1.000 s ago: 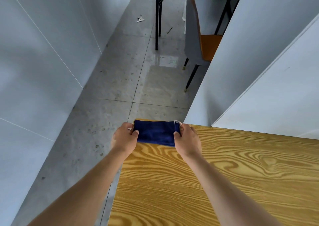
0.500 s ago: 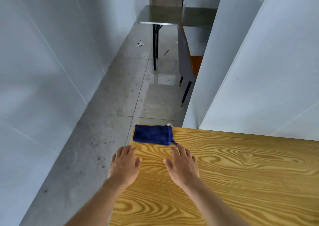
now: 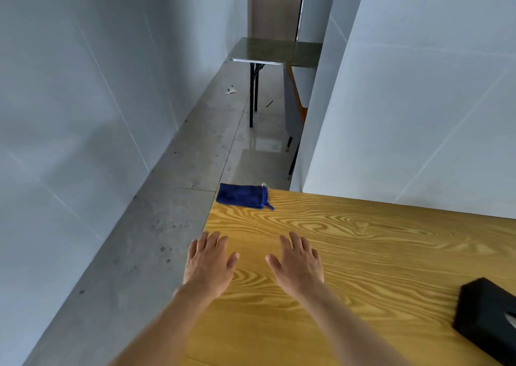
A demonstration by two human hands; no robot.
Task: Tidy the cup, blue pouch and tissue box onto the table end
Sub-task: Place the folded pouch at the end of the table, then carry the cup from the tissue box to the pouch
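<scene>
Yellow-grained wooden table (image 3: 377, 254), one, filling the lower right, its far left corner jutting over the grey concrete floor (image 3: 156, 226). Pale grey walls (image 3: 83, 86) on both sides of a narrow passage; farther down it, one dark-topped table on black legs (image 3: 276, 51) and one grey chair with an orange seat (image 3: 294, 106). Two bare forearms reaching in from below. Left hand (image 3: 208, 262) and right hand (image 3: 297, 263) both flat and spread, palms down, fingers wide apart, holding nothing, low over the tabletop near its left edge; whether touching the wood, cannot tell. One black rectangular tissue box (image 3: 487, 318) at the lower right, on the table, well apart from the right hand and partly cut off by the frame edge. One blue cloth pouch with a drawstring (image 3: 242, 196) lying flat at the far left corner of the table, beyond both hands, apart from the fingertips, nearer the left hand's line than the right's. Cup out of view.
</scene>
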